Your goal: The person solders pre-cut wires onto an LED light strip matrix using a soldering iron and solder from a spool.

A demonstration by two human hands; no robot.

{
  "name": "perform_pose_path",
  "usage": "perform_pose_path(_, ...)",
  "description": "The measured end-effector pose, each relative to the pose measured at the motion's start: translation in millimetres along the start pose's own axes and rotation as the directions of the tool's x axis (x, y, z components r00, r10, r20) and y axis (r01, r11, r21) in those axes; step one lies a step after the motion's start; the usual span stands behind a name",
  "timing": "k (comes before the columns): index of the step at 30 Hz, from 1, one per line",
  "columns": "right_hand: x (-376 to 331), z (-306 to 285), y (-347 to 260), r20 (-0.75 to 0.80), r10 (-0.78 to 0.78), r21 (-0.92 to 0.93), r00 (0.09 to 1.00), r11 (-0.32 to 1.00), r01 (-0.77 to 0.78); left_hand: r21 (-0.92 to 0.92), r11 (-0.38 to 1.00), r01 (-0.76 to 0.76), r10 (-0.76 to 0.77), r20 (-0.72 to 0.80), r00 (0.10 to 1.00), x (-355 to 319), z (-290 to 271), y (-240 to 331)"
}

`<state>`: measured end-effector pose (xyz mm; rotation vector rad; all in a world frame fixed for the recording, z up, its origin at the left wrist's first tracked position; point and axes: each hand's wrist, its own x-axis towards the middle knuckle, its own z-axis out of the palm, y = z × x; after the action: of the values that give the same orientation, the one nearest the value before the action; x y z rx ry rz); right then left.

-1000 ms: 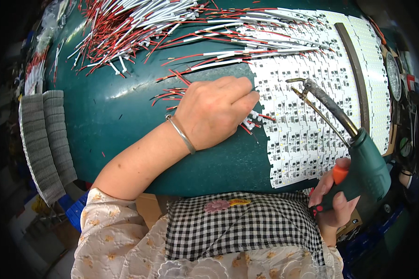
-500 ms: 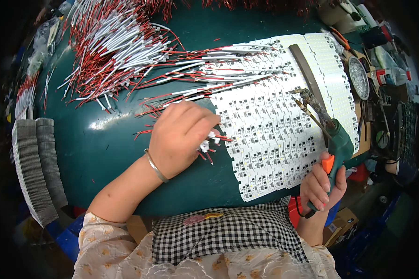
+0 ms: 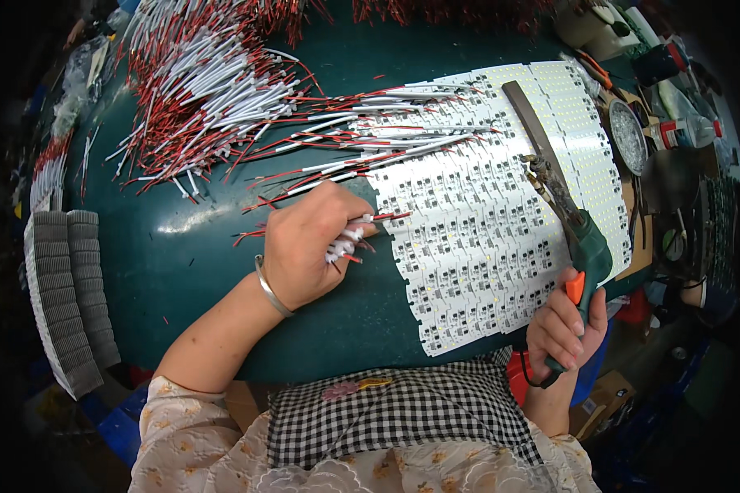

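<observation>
My left hand [image 3: 311, 238] is closed round several short red-and-white wires [image 3: 345, 243], their tips poking out toward the boards. One wire tip reaches the left edge of a sheet of white circuit boards [image 3: 469, 238] dotted with small black parts. In my right hand [image 3: 563, 329] is a green soldering gun [image 3: 590, 251] with an orange trigger, its metal tip held over the boards. Several wires [image 3: 386, 148] lie across the upper left of the sheet. A dark flat bar [image 3: 530, 123] rests on the boards behind the soldering gun.
A large heap of red-and-white wires [image 3: 214, 99] covers the back left of the green table [image 3: 173, 271]. Stacked grey strips [image 3: 62, 296] stand at the left edge. A round metal dish [image 3: 629, 135] and a bottle [image 3: 691, 133] are at the right.
My left hand has turned slightly, and the wire tip it holds has shifted up along the boards' edge. The soldering gun has moved a little left.
</observation>
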<state>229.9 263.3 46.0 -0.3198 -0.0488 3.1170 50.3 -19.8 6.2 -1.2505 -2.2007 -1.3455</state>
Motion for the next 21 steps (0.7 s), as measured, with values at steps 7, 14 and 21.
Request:
perform_pose_path(7,4.2,1.0,-2.1,0.011,0.006,0.035,1.000,0.999,-0.006,0.113,0.990,0.079,-0.090,0.097,0.991,-2.7,3.7,4.3)
perform_pose_path(14,7.0,12.8,-7.8,0.075,-0.102,0.200,0.992,0.976,0.086,0.162,0.985,0.061,-0.090,0.176,0.980,8.7,-1.1,12.6)
perform_pose_path(21,9.7,18.0,-27.1,0.272,-0.247,0.299,0.930,0.940,0.162,0.227,0.964,0.138,-0.177,0.162,0.971,0.2,-6.8,16.0)
